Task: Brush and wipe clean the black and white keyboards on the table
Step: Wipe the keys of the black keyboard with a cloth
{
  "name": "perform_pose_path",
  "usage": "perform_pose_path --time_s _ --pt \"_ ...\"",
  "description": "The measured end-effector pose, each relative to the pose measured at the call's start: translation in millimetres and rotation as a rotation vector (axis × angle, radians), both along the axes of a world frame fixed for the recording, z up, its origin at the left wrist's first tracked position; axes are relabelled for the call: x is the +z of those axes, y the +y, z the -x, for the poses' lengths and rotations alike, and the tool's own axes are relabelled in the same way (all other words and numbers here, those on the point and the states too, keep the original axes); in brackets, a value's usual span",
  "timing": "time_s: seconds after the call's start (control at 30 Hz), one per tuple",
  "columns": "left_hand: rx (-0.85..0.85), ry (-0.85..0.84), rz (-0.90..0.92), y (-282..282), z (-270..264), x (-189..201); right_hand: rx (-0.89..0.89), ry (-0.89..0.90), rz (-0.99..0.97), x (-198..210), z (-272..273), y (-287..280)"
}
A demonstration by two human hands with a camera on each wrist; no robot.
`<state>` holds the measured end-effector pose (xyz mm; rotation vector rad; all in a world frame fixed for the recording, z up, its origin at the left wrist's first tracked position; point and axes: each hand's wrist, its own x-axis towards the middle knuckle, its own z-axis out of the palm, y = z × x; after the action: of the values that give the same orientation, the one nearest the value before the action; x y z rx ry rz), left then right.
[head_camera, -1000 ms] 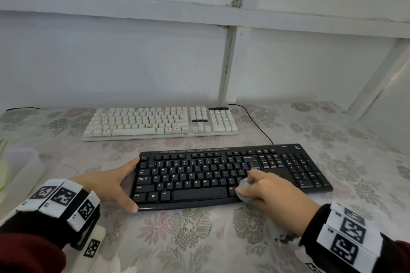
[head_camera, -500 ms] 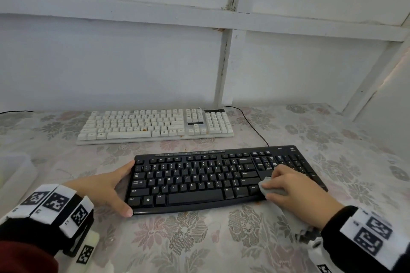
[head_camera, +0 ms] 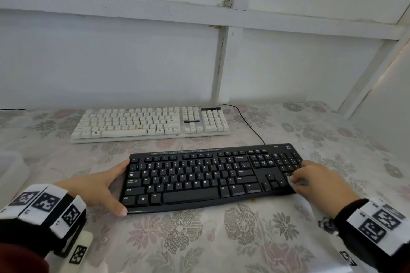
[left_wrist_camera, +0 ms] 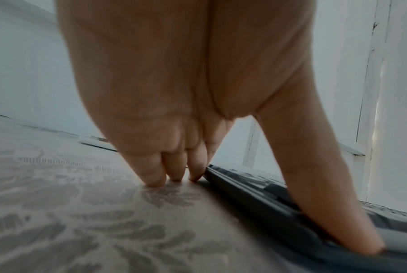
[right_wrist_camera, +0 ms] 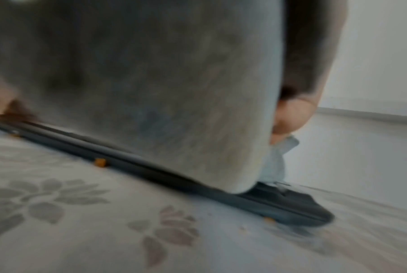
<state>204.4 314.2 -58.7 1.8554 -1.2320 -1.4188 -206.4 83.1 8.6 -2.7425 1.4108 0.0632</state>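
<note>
The black keyboard (head_camera: 199, 175) lies near me on the flowered tablecloth, and the white keyboard (head_camera: 146, 122) lies behind it. My left hand (head_camera: 115, 186) braces the black keyboard's left end, with the thumb at the near corner and the index finger at the far corner. In the left wrist view the fingertips (left_wrist_camera: 155, 177) rest on the cloth beside the black keyboard (left_wrist_camera: 256, 199). My right hand (head_camera: 301, 175) grips a pale wiping cloth (head_camera: 292, 183) and presses it on the number pad. The right wrist view is blurred; the wiping cloth (right_wrist_camera: 151, 92) fills it, above the black keyboard (right_wrist_camera: 151, 173).
Orange crumbs lie by the black keyboard's front edge (head_camera: 253, 200) (right_wrist_camera: 100, 162), and one sits on the white keyboard (head_camera: 139, 127). A black cable (head_camera: 250, 126) runs behind the black keyboard. A translucent box (head_camera: 11, 170) stands at the far left. White walls close the back and right.
My right hand has slid the cloth rightward along the black keyboard, from beside the space bar to the number pad. The left hand has kept its place at the left end.
</note>
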Motion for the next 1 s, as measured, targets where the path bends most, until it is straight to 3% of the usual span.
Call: perform_pose_path --time_s 0.37,0.5,0.63,1.0 --pt "-0.020 -0.006 0.012 -1 2 3 -0.185 0.065 -0.056 23 5 -25" --pt "-0.014 0.000 0.007 -1 2 3 -0.020 -0.098 -0.125 28 -16 3" --pt "-0.017 0.031 0.021 -1 3 4 0.106 -0.071 -0.184 13 -27 24" --pt "-0.009 0.031 0.037 1 1 1 -0.091 0.052 -0.071 7 13 -21"
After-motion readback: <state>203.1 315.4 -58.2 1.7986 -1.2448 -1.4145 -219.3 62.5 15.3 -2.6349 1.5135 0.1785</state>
